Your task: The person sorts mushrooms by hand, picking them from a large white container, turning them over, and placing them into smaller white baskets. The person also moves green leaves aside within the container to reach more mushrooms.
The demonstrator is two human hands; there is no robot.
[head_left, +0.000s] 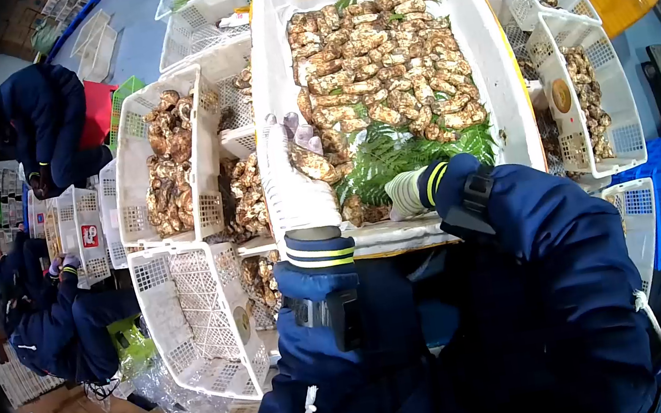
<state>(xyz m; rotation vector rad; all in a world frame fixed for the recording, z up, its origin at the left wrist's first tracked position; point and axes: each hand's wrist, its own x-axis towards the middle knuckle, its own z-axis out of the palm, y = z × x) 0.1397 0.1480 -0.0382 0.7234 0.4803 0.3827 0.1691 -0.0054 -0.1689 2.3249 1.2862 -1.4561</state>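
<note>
Many brown-flecked mushrooms [385, 57] fill the white foam box [273, 52], partly hidden by green fern leaves [382, 152] toward its near wall. Inside it, the left hand's [299, 185] fingers bend beside one mushroom, grip unclear; I cannot tell the right hand's [406, 193] finger state. Left of the box, a white crate [201, 162] holds more.

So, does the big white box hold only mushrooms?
No, green fern leaves lie with the mushrooms in the box.
</note>
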